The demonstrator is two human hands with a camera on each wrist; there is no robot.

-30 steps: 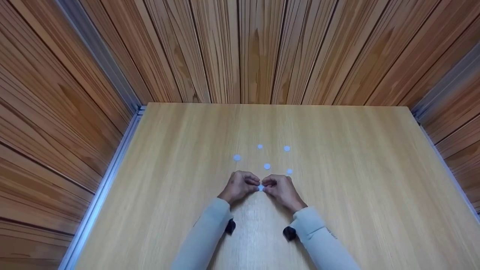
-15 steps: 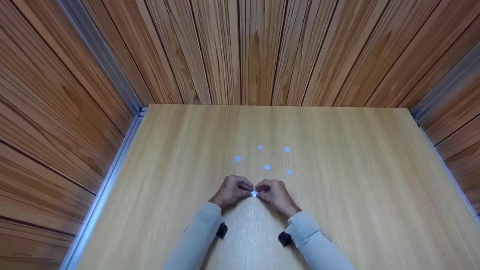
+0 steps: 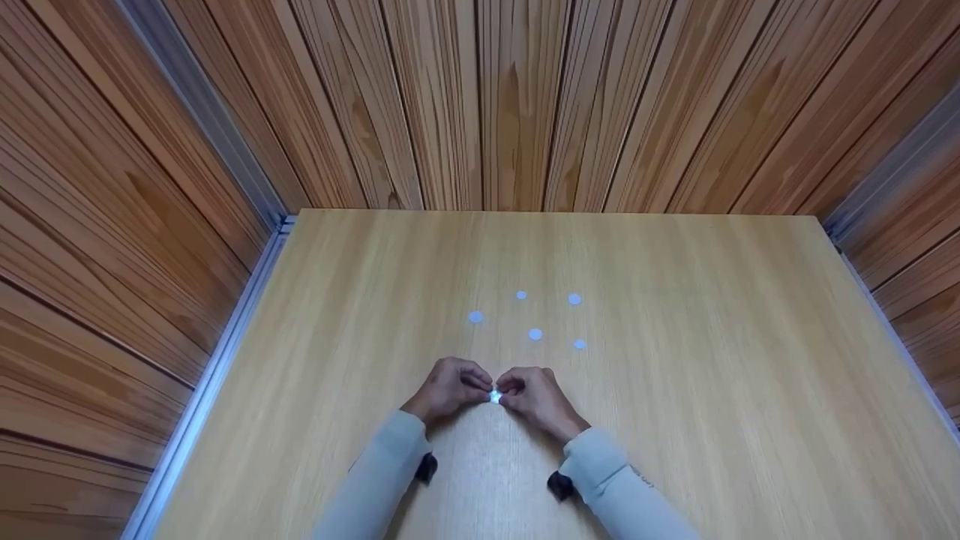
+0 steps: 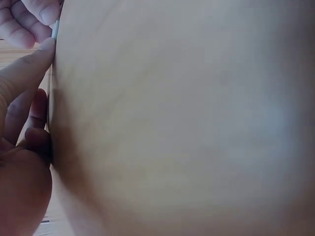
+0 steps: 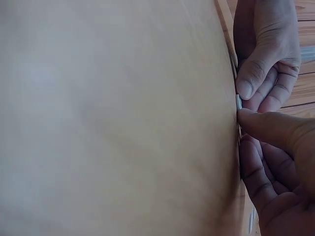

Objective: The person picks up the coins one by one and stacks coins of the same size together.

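Both hands meet at the near middle of the wooden table [image 3: 697,390] over one small white round disc [image 3: 495,397]. My left hand [image 3: 481,387] pinches the disc from the left with curled fingers. My right hand [image 3: 508,393] pinches it from the right. In the left wrist view the disc's thin edge [image 4: 55,28] shows against the tabletop between my left thumb [image 4: 24,73] and the right hand's fingers [image 4: 29,19]. In the right wrist view the disc [image 5: 238,102] sits between the right thumb [image 5: 275,129] and the left hand's fingertip [image 5: 246,88].
Several more pale round discs lie scattered just beyond the hands, among them the leftmost disc [image 3: 475,317], a middle disc [image 3: 535,334] and a far right disc [image 3: 574,299]. Wooden slat walls enclose the table on three sides. A metal rail [image 3: 217,352] runs along the left edge.
Both hands have slid toward me and slightly left across the table, keeping the small disc pinched between them. The scattered discs have not moved.
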